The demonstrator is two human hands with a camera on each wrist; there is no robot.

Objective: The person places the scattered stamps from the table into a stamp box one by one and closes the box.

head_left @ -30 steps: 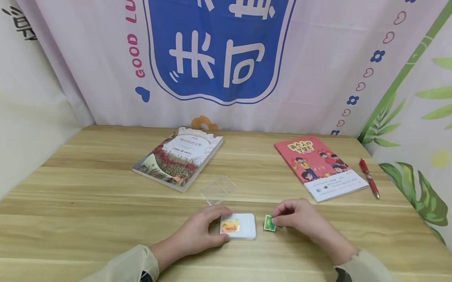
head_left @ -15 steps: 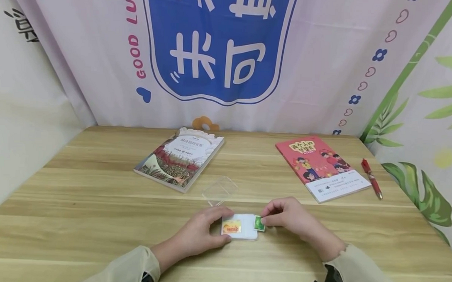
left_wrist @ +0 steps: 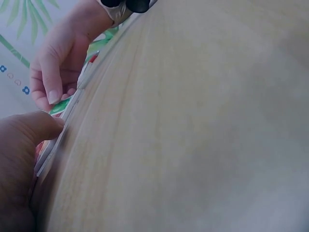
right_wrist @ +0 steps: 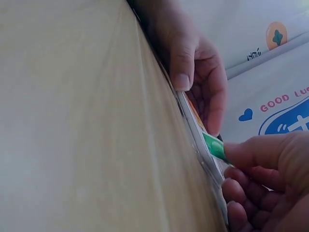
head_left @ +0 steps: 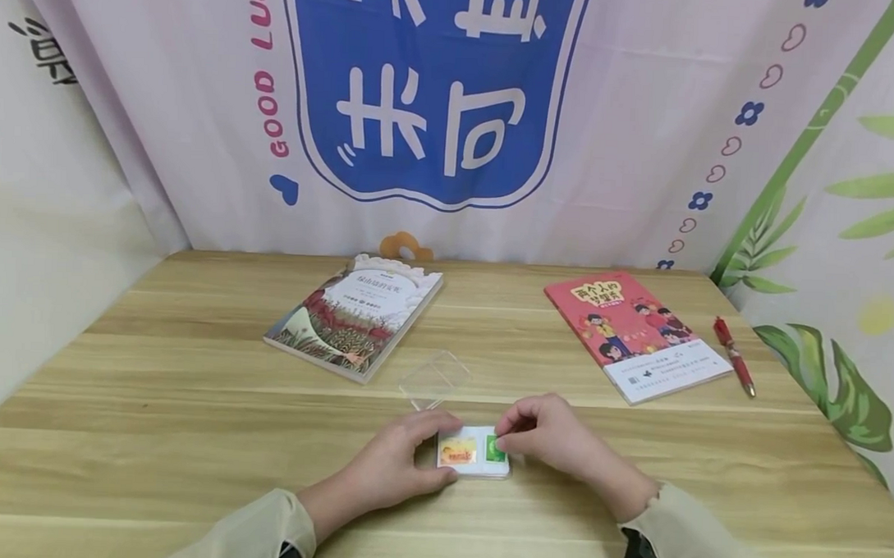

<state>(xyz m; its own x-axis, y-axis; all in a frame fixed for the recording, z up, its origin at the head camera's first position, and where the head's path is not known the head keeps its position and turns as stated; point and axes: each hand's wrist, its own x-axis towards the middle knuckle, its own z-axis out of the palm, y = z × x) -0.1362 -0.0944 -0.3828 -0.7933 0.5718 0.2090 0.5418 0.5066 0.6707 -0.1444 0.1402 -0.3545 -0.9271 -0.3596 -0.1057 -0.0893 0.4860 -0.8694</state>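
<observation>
A small white stack of rounded cards (head_left: 480, 437) lies flat on the wooden table. My left hand (head_left: 392, 462) holds its left end, the thumb at the near edge and fingers at the far edge. On its left part sits a yellow-orange picture stamp (head_left: 458, 450). My right hand (head_left: 555, 439) pinches a small green stamp with a pale border (head_left: 492, 450) between thumb and index finger, over the stack's right part. In the right wrist view, the green stamp (right_wrist: 215, 147) tilts at the stack's surface; whether it lies fully flat I cannot tell.
A clear plastic case part (head_left: 434, 380) lies just behind the stack. Farther back are an illustrated book (head_left: 357, 317) on the left and a red-and-white book (head_left: 633, 335) on the right. A red pen (head_left: 734, 357) lies beside the red book. A printed curtain (head_left: 200, 139) hangs behind the table.
My right hand has moved left, carrying the green stamp from the bare table beside the stack to over its right part. The left hand keeps its hold on the stack.
</observation>
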